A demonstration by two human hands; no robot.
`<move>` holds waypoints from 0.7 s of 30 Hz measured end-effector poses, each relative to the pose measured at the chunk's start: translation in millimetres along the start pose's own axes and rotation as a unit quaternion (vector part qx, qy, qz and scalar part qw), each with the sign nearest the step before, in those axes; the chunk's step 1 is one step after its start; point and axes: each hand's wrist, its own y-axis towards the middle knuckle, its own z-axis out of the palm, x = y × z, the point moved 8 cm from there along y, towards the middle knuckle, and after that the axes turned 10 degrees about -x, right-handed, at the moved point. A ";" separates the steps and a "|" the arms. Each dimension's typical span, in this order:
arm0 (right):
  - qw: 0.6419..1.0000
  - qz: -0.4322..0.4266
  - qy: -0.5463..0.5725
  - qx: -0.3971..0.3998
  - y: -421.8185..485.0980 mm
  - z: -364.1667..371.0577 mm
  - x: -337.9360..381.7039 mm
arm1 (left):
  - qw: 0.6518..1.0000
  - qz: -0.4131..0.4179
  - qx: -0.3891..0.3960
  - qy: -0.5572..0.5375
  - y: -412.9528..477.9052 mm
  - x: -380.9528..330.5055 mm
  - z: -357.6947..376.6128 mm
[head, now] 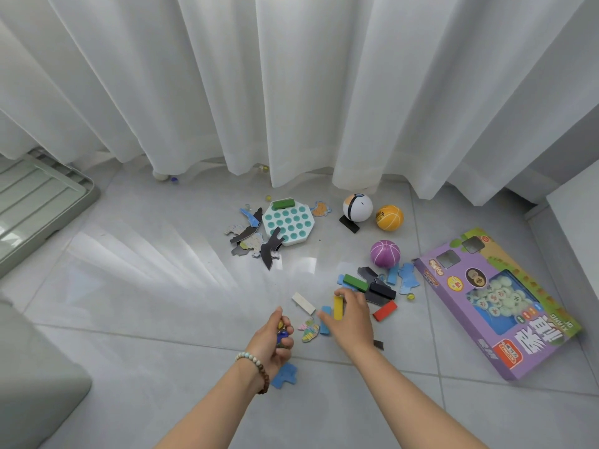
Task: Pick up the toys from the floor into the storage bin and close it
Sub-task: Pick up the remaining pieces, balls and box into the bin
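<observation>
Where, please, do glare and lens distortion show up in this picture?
Head view: daylight through the white curtain is soft, with faint shadows; streaky glare lies on the glossy floor left of the scattered toys; the wide-angle lens bows tile seams and curtain folds toward the edges.

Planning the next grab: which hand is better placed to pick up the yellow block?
Right. The right hand is open, directly at the yellow block; the left hand grips marbles.

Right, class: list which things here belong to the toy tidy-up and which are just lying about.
Belong: storage bin, yellow ball, purple ball, bubble board, red block, purple game box, marbles held in left hand.
Just there: curtain, grey furniture.
</observation>
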 end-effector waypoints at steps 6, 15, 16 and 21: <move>0.999 0.019 -0.036 -0.031 -1.2 8.9 2.4 | 1.000 0.017 -0.003 0.024 1.8 -2.4 -10.3; 0.969 0.049 0.135 -0.201 8.3 -75.9 -34.9 | 0.999 0.019 -0.008 0.038 5.4 3.6 -6.9; 0.968 0.063 0.128 -0.205 12.0 -82.0 -43.6 | 0.999 0.018 -0.008 0.039 5.4 5.0 -4.3; 0.983 0.092 0.026 -0.160 23.2 -83.4 -67.7 | 0.999 0.009 0.003 0.033 5.4 13.3 7.5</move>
